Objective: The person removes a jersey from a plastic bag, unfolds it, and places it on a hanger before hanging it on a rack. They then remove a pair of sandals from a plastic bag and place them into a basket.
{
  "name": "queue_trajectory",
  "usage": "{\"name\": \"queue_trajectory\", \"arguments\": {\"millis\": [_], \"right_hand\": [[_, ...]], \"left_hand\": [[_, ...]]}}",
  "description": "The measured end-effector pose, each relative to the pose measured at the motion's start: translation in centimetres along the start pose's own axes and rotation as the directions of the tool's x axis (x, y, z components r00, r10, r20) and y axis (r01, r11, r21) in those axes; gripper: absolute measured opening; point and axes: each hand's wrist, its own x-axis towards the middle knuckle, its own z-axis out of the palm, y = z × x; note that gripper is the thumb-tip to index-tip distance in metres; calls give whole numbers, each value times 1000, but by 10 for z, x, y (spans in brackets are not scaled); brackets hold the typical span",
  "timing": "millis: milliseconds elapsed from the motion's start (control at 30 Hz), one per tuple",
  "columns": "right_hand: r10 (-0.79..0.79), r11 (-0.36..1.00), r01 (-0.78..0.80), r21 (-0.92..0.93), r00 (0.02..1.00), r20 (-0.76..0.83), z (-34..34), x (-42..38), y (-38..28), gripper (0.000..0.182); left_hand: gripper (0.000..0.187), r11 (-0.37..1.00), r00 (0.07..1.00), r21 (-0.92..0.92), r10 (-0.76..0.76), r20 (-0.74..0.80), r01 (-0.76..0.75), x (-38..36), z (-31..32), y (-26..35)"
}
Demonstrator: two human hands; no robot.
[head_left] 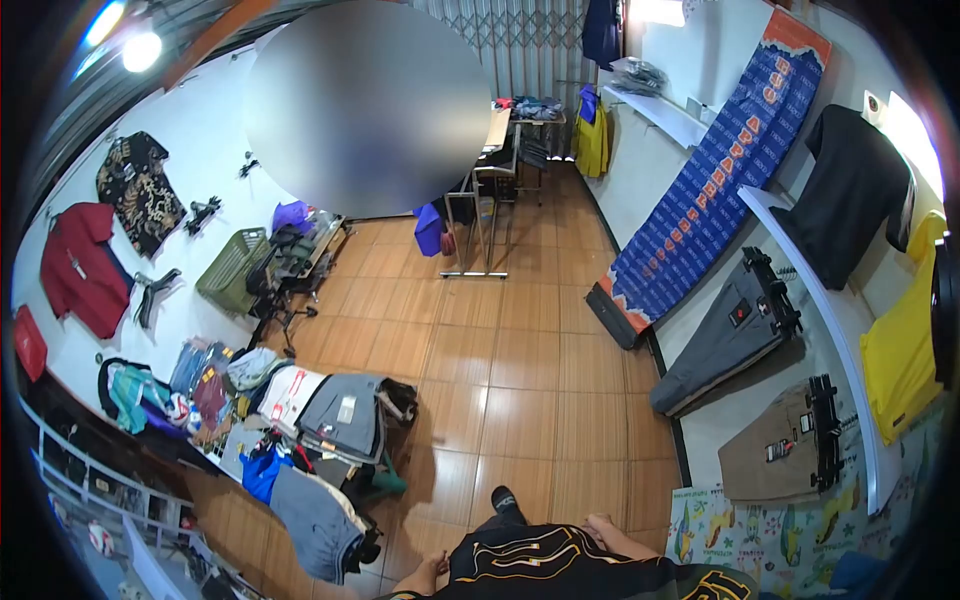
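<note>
My left hand (434, 566) hangs at the lower middle beside my black shirt (530, 560) with orange and white lines. Its fingers look loosely bent and apart, with nothing seen in them. On the other side of the shirt is my right hand (601, 528), low and small in view. It too looks loosely open and holds nothing that I can see. Neither hand touches any goods. Nearest to the left hand are grey trousers (315, 525) draped over the end of a clothes-covered table. My dark shoe (508, 503) shows on the tiled floor (470, 400).
Folded clothes (345, 410) are piled at the left, near a green crate (233, 270). A tall blue banner (715, 180) leans on the right wall. Trousers (728, 330) hang below a white shelf (825, 320). A metal-framed stand (474, 272) stands ahead; a blurred oval covers the area beside it.
</note>
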Motion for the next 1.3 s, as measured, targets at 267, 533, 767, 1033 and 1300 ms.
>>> {"name": "queue_trajectory", "arguments": {"millis": [267, 533, 767, 1033, 1300], "right_hand": [[-107, 994, 108, 27, 993, -48, 57, -25, -193, 12], [-176, 687, 109, -718, 984, -19, 80, -12, -342, 11], [-130, 721, 157, -675, 987, 91, 107, 101, -507, 10], [-26, 780, 136, -611, 982, 186, 254, 195, -734, 15], [-113, 646, 340, -683, 928, 355, 496, 194, -867, 18]], "left_hand": [[27, 905, 918, 163, 396, 17, -393, 29, 120, 311], [31, 796, 807, 134, 587, 60, -590, 63, 169, 451], [25, 990, 960, -114, 52, -276, -87, 83, 123, 430], [28, 898, 966, -441, -122, -230, 8, 96, 139, 424], [40, 819, 963, -573, -165, -211, 15, 133, 89, 507]]}}
